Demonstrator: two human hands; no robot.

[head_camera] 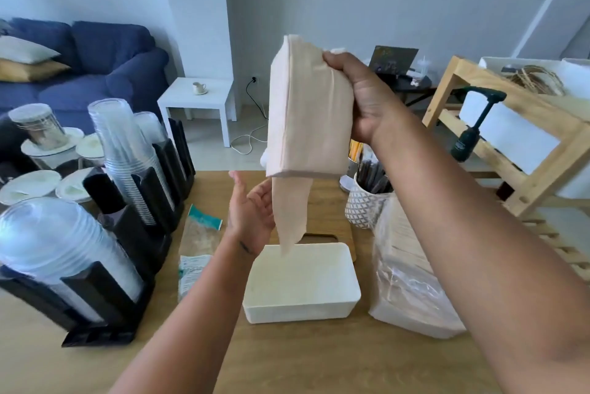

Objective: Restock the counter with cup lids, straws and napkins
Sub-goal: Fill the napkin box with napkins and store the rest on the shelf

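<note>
My right hand (pixel 364 96) grips a thick stack of beige napkins (pixel 306 112) and holds it high above the table. One napkin hangs loose from the bottom of the stack, down toward an empty white box (pixel 303 298). My left hand (pixel 252 208) is open just left of the hanging napkin, palm turned toward it. A plastic-wrapped pack of napkins (pixel 412 282) lies to the right of the box. Dark straws stand in a patterned cup (pixel 367 202) behind it. A black holder (pixel 134 234) on the left carries stacked clear cups (pixel 124 151) and dome lids (pixel 57 246).
Two opened plastic wrappers (pixel 198 246) lie between the holder and the box. A wooden board (pixel 325 230) lies behind the box. A wooden shelf unit (pixel 523 144) with a pump bottle (pixel 469 135) stands at the right. Beyond the table are a white side table (pixel 198 103) and a blue sofa (pixel 95 58).
</note>
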